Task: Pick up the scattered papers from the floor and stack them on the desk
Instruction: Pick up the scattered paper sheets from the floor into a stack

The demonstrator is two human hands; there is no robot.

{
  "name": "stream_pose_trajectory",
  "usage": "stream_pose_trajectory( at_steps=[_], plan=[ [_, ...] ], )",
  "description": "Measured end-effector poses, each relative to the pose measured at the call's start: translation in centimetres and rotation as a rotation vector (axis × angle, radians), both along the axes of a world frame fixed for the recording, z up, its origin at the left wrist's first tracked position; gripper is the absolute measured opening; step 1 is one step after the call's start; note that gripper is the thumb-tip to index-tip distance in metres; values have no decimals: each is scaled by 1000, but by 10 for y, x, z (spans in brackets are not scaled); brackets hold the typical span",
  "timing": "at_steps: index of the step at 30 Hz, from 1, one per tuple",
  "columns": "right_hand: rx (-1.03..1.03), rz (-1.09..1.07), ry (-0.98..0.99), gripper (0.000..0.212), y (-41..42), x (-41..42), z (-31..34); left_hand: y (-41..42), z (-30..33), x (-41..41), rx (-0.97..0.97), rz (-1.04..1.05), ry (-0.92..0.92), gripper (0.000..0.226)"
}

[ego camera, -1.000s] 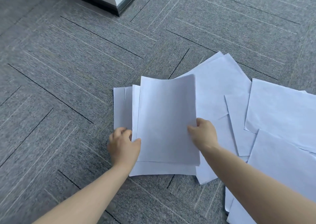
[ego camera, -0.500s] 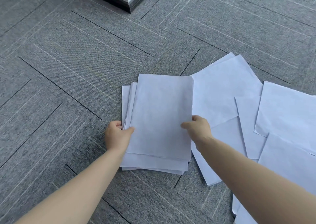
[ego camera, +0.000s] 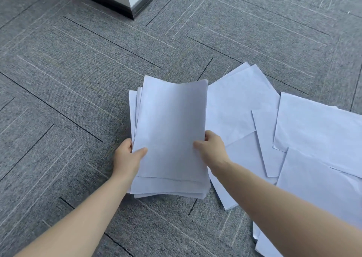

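Head view is showing grey carpet floor (ego camera: 78, 80) filling nearly the whole frame, its tiles lying in a herringbone pattern, and it is still carrying most of the work. Next in size, the loose sheets (ego camera: 317, 131) are lying fanned and overlapping on the floor to the right, well short of any bench, which is not appearing in this view; they are sitting skewed to one another, so each probably needs turning before it can join the rest. At the top edge a pale corner with a dark base strip (ego camera: 125, 0) is jutting in; whether it is a wall or furniture I cannot tell. The gathered stack (ego camera: 170, 131) is being held between both hands, its far end tipping up off the carpet while its near edges are staggered, which suggests the person is squaring it so the sheets carry as one block. The left hand (ego camera: 127, 156) is gripping the stack's left edge, thumb lying on top and fingers hidden beneath. The right hand (ego camera: 211, 149) is pinching the right edge likewise, thumb over the top sheet, so the opposed grips are keeping thin paper from sagging or sliding apart.
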State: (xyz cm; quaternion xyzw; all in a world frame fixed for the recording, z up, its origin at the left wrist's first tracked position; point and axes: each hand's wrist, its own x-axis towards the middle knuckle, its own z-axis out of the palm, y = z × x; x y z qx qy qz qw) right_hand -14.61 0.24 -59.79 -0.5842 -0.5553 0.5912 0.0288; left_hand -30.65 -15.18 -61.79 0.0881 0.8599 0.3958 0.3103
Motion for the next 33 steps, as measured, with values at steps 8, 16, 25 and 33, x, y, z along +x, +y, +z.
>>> stream_pose_trajectory(
  at_steps=[8, 16, 25, 33],
  plan=[
    [108, -246, 55, 27, 34, 49, 21, 75, 25, 15, 242, -174, -165, 22],
    [137, -524, -24, 16, 72, 94, 17, 186, 20, 35, 126, -588, 36, 14],
    [-7, -609, -6, 22, 87, 101, 1, 243, -3, 32, -269, -776, 320, 22],
    [-166, -794, 111, 18, 75, 90, 1, 260, -2, 26, -356, -770, 385, 14]
  ],
)
